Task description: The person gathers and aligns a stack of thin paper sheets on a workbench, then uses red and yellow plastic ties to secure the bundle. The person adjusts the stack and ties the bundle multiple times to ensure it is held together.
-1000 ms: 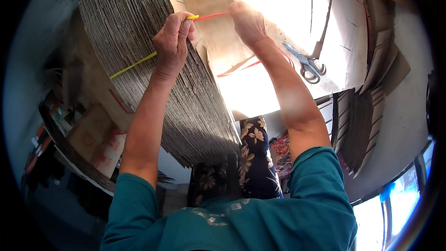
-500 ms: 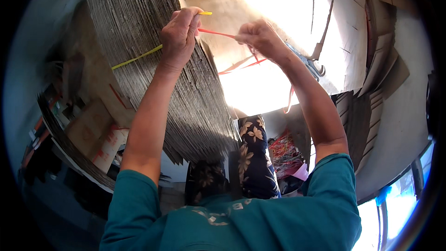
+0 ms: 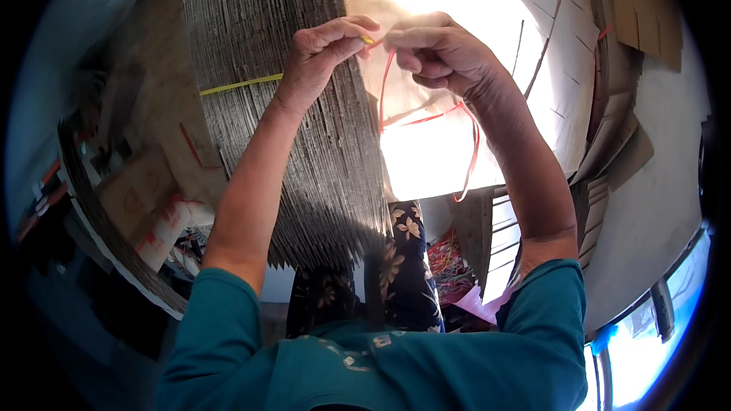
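Observation:
A long row of grey corrugated cardboard pieces (image 3: 251, 23), packed on edge, runs from the top down toward my lap. A yellow strap (image 3: 242, 84) crosses the row and passes under my left wrist. Over the row's right edge, my left hand (image 3: 327, 49) pinches the strap's yellow end between thumb and fingers. Just to its right, my right hand (image 3: 442, 49) has its fingers curled on a red strap (image 3: 385, 91). A short red length spans the small gap between the hands. The rest hangs down in a loose loop over the brightly lit board. My right fingertips are slightly blurred.
Large flat cardboard (image 3: 426, 160) lies right of the row under strong light. Slotted cardboard pieces (image 3: 647, 23) are piled at the far right. A tangle of coloured straps (image 3: 451, 266) lies beside my right leg. A cardboard box (image 3: 137, 190) stands at the left.
My hands have come close together, and the red strap between them has shortened. The view has shifted, so the cardboard row appears farther right. The scissors no longer show near my right forearm.

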Tool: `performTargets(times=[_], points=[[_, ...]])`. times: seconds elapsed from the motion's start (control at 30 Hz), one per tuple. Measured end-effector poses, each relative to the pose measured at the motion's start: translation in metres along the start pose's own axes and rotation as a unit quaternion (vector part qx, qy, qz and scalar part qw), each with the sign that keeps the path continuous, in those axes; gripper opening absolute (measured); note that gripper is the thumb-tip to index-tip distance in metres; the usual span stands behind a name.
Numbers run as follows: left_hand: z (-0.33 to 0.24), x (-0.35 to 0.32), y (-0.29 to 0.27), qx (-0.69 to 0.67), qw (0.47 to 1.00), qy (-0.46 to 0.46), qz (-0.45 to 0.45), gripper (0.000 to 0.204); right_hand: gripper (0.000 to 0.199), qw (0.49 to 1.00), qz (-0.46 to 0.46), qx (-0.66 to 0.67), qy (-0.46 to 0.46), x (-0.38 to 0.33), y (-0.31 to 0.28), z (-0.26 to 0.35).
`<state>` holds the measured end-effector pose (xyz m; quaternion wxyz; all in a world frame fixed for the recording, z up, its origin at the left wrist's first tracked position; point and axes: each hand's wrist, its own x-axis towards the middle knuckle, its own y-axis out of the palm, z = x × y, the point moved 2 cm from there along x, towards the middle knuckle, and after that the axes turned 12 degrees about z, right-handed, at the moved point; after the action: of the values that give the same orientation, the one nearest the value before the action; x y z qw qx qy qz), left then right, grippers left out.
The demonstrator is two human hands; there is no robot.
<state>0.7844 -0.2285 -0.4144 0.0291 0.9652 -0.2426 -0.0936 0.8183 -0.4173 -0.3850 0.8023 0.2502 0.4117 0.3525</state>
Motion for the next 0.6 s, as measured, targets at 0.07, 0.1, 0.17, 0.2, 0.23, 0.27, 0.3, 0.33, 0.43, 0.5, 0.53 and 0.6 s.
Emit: performTargets(times=[0.07, 0.1, 0.17, 0.2, 0.23, 0.27, 0.3, 0.33, 0.43, 0.5, 0.53, 0.6], points=[[0.002, -0.002, 0.000, -0.105, 0.994, 0.003, -0.039, 0.010, 0.018, 0.998, 0.012, 0.047, -0.031, 0.005, 0.000, -0.001], [0.001, -0.002, 0.001, -0.064, 0.997, 0.015, -0.033, 0.009, 0.018, 0.997, 0.014, 0.064, -0.046, 0.008, 0.000, -0.004], [0.001, -0.004, 0.004, 0.017, 0.999, 0.037, -0.018, 0.009, 0.018, 0.996, 0.028, 0.062, -0.057, 0.014, 0.001, -0.006], [-0.001, -0.002, 0.010, 0.012, 0.998, 0.059, -0.010, 0.007, 0.018, 0.997, 0.041, 0.043, -0.053, 0.017, 0.002, -0.007], [0.003, -0.003, 0.008, 0.010, 0.999, 0.042, 0.006, 0.007, 0.019, 0.997, 0.053, 0.024, -0.049, 0.020, 0.003, -0.008], [0.005, -0.002, 0.004, 0.008, 0.999, 0.026, 0.023, 0.006, 0.017, 0.994, 0.004, 0.029, -0.104, 0.020, 0.001, -0.008], [0.005, -0.002, 0.002, 0.006, 0.999, 0.011, 0.039, 0.006, 0.016, 0.986, -0.045, 0.033, -0.159, 0.020, -0.002, -0.012], [0.005, -0.006, 0.003, -0.031, 0.999, -0.032, -0.002, 0.005, 0.016, 0.972, -0.094, 0.037, -0.212, 0.019, -0.004, -0.017], [-0.005, -0.009, 0.006, -0.045, 0.997, -0.019, -0.057, 0.008, 0.020, 0.981, -0.076, -0.017, -0.179, 0.024, -0.006, -0.058], [-0.008, -0.010, 0.008, -0.077, 0.994, -0.013, -0.074, 0.009, 0.029, 0.970, -0.094, 0.068, -0.213, 0.029, 0.013, -0.076], [-0.008, -0.010, 0.009, -0.088, 0.993, -0.021, -0.077, 0.010, 0.027, 0.963, -0.136, 0.034, -0.230, 0.031, 0.017, -0.080], [-0.008, -0.011, 0.012, -0.136, 0.986, -0.014, -0.091, 0.010, 0.025, 0.943, -0.187, -0.003, -0.274, 0.041, 0.027, -0.081]])
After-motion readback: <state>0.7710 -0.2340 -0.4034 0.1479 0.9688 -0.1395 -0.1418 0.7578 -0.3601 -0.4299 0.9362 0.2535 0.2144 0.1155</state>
